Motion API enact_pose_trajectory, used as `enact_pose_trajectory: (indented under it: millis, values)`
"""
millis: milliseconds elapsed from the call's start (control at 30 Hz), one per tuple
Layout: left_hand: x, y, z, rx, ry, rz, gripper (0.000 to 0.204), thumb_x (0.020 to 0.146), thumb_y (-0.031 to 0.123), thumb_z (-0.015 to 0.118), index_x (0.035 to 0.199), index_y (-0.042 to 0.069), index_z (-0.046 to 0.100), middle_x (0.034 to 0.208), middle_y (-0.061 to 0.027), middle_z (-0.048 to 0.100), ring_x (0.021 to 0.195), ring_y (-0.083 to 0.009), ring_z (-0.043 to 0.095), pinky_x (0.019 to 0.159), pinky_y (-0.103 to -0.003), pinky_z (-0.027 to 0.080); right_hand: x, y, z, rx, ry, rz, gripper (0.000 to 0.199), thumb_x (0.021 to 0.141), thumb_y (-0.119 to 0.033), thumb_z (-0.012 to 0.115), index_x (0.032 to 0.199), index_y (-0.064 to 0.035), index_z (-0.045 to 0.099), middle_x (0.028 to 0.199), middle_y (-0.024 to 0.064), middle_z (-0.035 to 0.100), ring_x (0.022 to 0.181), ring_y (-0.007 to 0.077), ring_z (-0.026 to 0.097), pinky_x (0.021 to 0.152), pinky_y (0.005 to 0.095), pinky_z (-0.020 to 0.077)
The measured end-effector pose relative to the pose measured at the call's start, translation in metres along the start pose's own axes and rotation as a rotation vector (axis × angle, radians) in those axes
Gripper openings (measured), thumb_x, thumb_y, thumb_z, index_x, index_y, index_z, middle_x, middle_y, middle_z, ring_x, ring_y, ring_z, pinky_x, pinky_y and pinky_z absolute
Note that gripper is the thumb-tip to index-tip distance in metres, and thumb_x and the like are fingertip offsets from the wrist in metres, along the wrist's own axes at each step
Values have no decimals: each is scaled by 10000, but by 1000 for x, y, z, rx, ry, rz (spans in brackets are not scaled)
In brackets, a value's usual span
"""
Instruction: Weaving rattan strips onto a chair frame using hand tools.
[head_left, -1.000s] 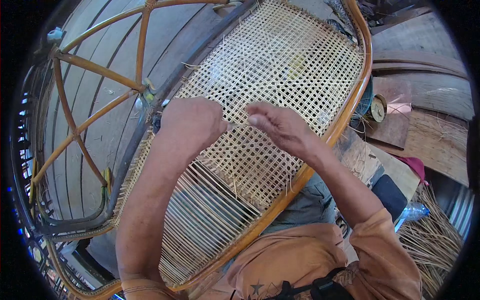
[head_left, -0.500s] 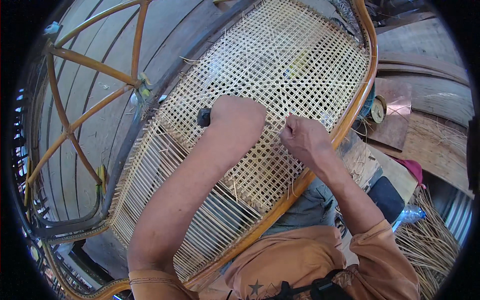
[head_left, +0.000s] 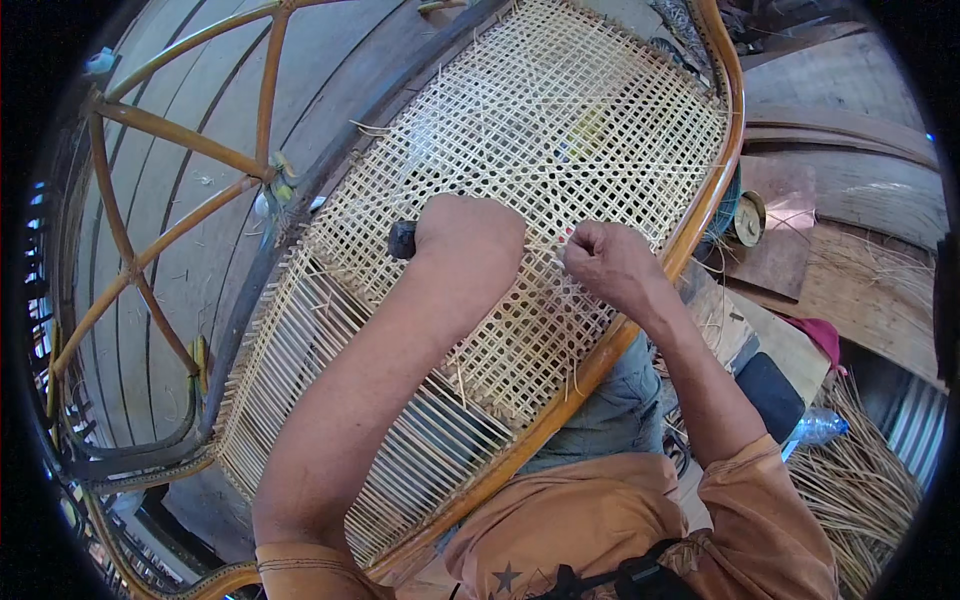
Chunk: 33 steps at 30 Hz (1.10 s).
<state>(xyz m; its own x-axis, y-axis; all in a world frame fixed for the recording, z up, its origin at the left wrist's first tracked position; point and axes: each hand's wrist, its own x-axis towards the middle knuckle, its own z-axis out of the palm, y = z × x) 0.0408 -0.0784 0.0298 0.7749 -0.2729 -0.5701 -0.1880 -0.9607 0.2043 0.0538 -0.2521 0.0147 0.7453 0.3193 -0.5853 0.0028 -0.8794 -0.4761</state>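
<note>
Here the left hand (head_left: 470,235) is clamped around a dark tool handle (head_left: 402,239) at its nine o'clock, resting on the cane panel (head_left: 520,130). The right hand (head_left: 605,262), at three o'clock, pinches a thin cane strand (head_left: 562,232); it looks light, springy and easily split, best gripped near the weave.

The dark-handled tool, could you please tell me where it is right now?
In the head view, the dark-handled tool sits in the left hand, over the woven cane panel, left of the right hand.
</note>
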Motion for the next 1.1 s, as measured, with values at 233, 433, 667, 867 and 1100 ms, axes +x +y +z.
enact_pose_trajectory:
  millis: [233,433,667,867,1100]
  values:
    - [-2,0,5,-39,-52,-33,191,821,165,535,835,67,699,839,-126,689,776,-272,682,671,-386,526,6,5,-5,480,22,-180,279,870,-274,566,800,-5,600,620,39,534,570,119,488,556,293,424]
    - [3,9,0,3,-73,5,163,811,135,556,850,92,709,858,-105,695,800,-260,684,678,-376,527,-5,1,7,-116,51,-54,250,774,-238,521,756,-3,602,680,232,580,624,375,591,596,437,462]
    - [12,21,-2,129,-78,82,150,802,125,580,851,105,720,861,-80,701,808,-223,686,654,-347,527,-9,-13,12,-257,10,-29,253,777,-227,538,768,2,645,741,254,613,725,401,620,690,462,497]
    - [16,25,-2,183,-97,151,142,791,119,597,858,82,717,842,-89,697,802,-237,686,648,-356,525,-10,-9,21,-220,35,-48,228,772,-195,561,748,20,633,723,257,611,711,407,622,688,460,504]
    - [16,-12,30,-67,-29,155,221,823,268,588,887,88,701,841,-130,684,814,-274,673,702,-395,528,-20,5,55,-556,333,-190,129,781,-171,598,717,-62,617,680,146,603,696,315,596,663,426,449]
